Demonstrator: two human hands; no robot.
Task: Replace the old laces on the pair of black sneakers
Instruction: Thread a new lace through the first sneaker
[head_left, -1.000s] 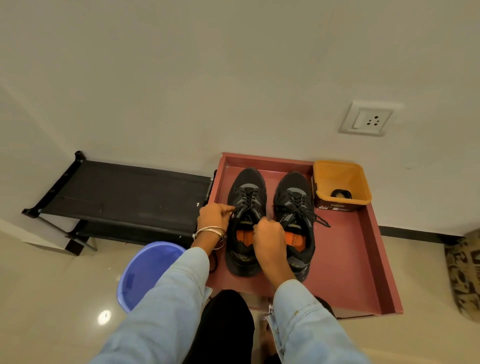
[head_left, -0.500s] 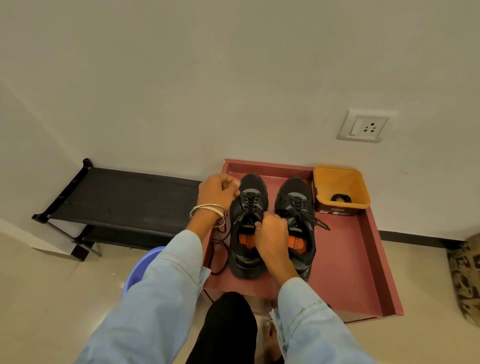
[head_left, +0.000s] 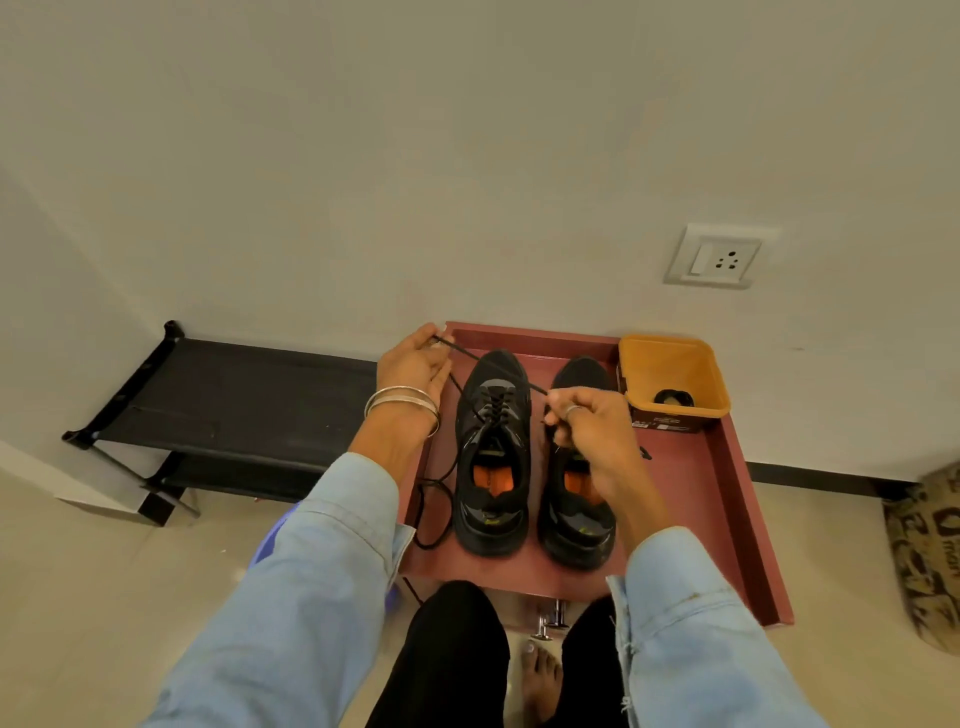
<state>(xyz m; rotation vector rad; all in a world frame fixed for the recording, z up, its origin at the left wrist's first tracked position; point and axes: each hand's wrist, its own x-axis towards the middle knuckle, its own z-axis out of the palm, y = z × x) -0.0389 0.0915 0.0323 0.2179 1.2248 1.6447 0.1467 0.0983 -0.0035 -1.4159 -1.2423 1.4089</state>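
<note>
Both hands pinch the lace, stretched taut from the left hand to the right hand, above the left shoe. It looks thin, limp and light; best pinched near its tip.

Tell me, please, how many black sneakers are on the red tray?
2: the left sneaker sits mid-tray, partly laced; the right sneaker stands beside it, partly covered by the right hand. None seems hidden.
</note>
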